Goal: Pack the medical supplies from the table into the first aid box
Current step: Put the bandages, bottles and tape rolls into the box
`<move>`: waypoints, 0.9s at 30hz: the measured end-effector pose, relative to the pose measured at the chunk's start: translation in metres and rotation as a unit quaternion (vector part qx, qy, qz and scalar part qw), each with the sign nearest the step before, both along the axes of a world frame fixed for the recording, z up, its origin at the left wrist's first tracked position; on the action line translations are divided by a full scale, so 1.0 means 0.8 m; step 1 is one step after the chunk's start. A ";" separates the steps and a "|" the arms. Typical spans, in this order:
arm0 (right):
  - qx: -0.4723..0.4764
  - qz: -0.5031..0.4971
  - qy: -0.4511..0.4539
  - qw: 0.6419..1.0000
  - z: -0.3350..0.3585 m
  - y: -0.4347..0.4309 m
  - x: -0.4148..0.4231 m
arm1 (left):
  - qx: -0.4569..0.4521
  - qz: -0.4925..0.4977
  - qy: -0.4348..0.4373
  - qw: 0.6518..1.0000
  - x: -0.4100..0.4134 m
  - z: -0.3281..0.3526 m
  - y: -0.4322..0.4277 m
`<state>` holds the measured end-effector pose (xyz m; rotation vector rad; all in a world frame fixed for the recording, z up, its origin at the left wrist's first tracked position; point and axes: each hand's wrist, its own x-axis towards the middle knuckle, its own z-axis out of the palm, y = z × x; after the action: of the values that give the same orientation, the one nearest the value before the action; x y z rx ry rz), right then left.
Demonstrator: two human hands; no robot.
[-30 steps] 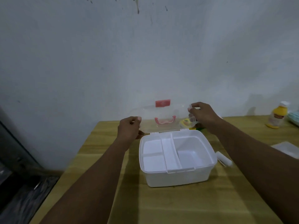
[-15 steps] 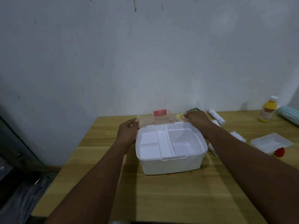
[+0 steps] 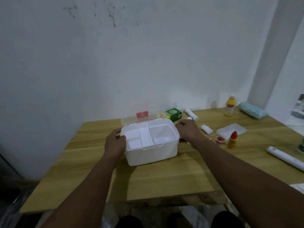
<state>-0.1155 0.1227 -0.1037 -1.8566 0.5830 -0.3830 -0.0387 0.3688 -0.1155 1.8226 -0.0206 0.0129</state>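
The white first aid box [image 3: 153, 153] stands open at the middle of the wooden table [image 3: 164, 176]. Its clear lid [image 3: 128, 121], with a red label, lies tipped back toward the wall. A white divided tray [image 3: 144, 137] sits in the top of the box with nothing in it. My left hand [image 3: 115, 143] grips the box's left rim, thumb over the edge. My right hand [image 3: 187, 130] has its fingers curled at the right rim near the back corner. To the right lie a green carton [image 3: 173, 114], two white bandage rolls [image 3: 191, 114] [image 3: 207, 129] and a yellow bottle [image 3: 230, 106].
Further right are a pack of blue masks [image 3: 252, 110], a clear plastic tray [image 3: 231, 130], a small red-capped bottle [image 3: 232, 140], a pink tape roll [image 3: 220, 140] and a long white roll [image 3: 286, 157]. The wall runs close behind the table. The table's front edge is near me.
The clear lid went from upright to tipped back behind the box. Both hands left the lid and came down to the box's rim. The view swung right, showing more supplies.
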 end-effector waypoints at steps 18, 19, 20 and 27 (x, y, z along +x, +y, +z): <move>-0.290 0.067 0.114 0.948 -0.010 -0.046 0.144 | 0.006 0.052 -0.006 0.999 0.086 -0.002 0.015; -0.336 0.097 0.143 0.926 -0.009 -0.052 0.153 | 0.003 0.051 -0.005 0.999 0.093 -0.002 0.014; -0.371 0.125 0.172 0.904 -0.007 -0.057 0.160 | 0.000 0.049 -0.004 0.999 0.098 -0.002 0.013; -0.496 0.179 0.238 0.816 -0.003 -0.082 0.178 | -0.007 0.051 0.005 0.999 0.114 -0.004 0.021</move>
<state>0.0266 0.0569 -0.1058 -3.0640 0.3406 0.0942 0.0521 0.3859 -0.1184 1.8073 0.0796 0.0768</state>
